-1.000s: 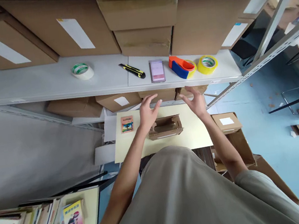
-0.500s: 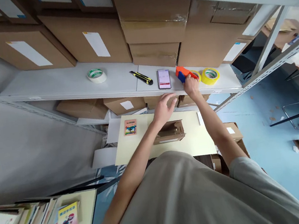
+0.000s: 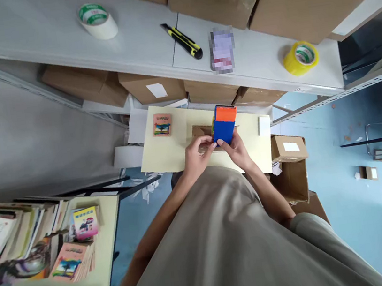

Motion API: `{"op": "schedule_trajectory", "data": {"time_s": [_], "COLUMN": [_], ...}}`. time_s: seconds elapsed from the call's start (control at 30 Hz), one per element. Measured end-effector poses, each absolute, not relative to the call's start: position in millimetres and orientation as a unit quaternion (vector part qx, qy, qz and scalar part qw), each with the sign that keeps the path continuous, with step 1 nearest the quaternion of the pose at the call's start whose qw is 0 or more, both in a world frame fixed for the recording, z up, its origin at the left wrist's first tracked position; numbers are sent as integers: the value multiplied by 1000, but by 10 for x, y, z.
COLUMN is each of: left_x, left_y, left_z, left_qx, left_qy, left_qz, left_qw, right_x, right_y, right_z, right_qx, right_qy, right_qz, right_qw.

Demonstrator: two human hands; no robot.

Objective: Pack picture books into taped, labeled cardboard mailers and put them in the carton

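Head view: the right hand (image 3: 238,152) kept a firm grip on a blue-and-orange tape dispenser (image 3: 225,129) above the pale-yellow surface (image 3: 167,153), the left hand (image 3: 195,159) narrowed at its lower edge, hold unclear. Dispenser pickup looked done; any tape on the half-hidden cardboard box (image 3: 201,130) escaped view.

head cam | at wearer's head | faces forward-down | shirt (image 3: 225,233) close, worktable (image 3: 165,158) farther

Left hand (image 3: 195,158), right hand (image 3: 238,152), both on blue-orange tape dispenser (image 3: 224,128)
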State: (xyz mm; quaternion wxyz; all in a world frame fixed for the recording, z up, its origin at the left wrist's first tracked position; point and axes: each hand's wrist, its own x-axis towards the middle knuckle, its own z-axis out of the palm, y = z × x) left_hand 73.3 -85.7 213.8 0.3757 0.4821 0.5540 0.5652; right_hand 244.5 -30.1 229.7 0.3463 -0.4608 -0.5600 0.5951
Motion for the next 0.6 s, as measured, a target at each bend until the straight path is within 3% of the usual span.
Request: {"op": "schedule_trajectory", "data": {"time_s": [0.3,0.6], "left_x": [468,-20], "left_y": [-1027,-586], "left_z": [2332,2576], "left_qx": [497,392], "left_qy": [556,550], "left_qz": [561,529], "left_qw": [359,514], "right_x": [2525,2801], "right_y": [-382,-234], "right_z": [2390,2776], "right_qx": [-459,-439], "right_qy": [-663,-738], "right_qz": [526,505], "right_qw": [270,85]}}
